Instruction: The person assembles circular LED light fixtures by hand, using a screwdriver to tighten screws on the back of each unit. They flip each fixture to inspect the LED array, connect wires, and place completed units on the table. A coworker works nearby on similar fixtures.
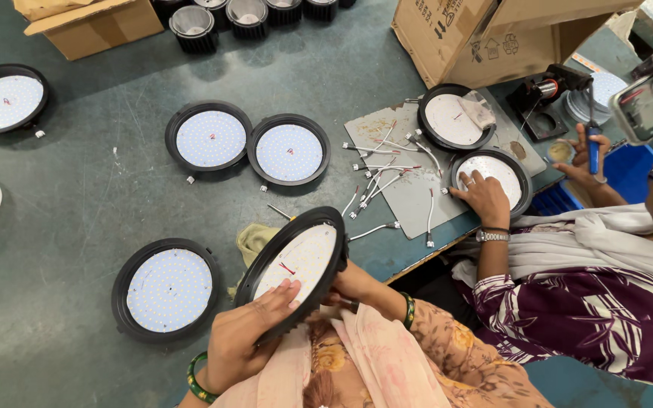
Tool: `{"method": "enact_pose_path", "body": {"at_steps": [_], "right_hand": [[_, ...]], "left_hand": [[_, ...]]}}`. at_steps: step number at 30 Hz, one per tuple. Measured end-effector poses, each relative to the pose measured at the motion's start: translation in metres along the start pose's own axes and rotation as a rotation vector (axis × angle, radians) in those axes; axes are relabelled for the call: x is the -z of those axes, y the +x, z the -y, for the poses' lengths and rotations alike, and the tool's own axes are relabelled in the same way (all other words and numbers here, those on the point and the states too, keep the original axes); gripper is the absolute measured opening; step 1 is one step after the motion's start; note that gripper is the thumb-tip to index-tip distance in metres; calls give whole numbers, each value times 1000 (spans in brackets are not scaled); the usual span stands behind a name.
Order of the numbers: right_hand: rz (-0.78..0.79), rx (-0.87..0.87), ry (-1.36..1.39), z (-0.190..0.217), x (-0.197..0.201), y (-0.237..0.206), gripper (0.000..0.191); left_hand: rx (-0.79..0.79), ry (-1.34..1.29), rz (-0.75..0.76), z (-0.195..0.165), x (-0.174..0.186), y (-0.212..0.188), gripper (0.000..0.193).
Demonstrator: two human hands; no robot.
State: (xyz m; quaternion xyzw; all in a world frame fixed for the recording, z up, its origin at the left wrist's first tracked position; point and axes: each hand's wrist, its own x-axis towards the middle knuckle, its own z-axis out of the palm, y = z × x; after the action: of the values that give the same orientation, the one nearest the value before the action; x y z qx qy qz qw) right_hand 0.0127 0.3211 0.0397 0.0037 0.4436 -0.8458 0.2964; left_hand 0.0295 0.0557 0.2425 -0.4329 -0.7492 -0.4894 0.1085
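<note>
Tilting toward the camera, the round black LED lamp shows its white board — left hand grips the lower rim; right hand clasps the back edge.

1. A round black lamp housing with a white LED board is held tilted above the near table edge, gripped by the left hand on its near rim and the right hand behind its right edge.
2. A similar lamp is laid flat just to its left.
3. Two more lamps are set side by side farther off.
4. Short white wires are scattered on a grey mat to the right.
5. A co-worker's hand is rested on another lamp at the right.
</note>
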Motion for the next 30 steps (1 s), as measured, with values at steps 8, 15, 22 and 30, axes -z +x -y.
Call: {"method": "enact_pose_path", "body": {"at_steps": [8, 15, 22, 30], "right_hand": [[-322, -164, 110, -12, 2, -1, 36], [-113, -34, 256, 37, -27, -17, 61], [-455, -64, 57, 53, -39, -27, 44], [-333, -105, 106, 39, -15, -35, 43]], "left_hand": [[-129, 329, 147, 1, 10, 11, 41], [-103, 491, 217, 19, 10, 5, 46], [-142, 563, 258, 45, -15, 1, 38], [-8, 595, 137, 70, -26, -7, 28]]}}
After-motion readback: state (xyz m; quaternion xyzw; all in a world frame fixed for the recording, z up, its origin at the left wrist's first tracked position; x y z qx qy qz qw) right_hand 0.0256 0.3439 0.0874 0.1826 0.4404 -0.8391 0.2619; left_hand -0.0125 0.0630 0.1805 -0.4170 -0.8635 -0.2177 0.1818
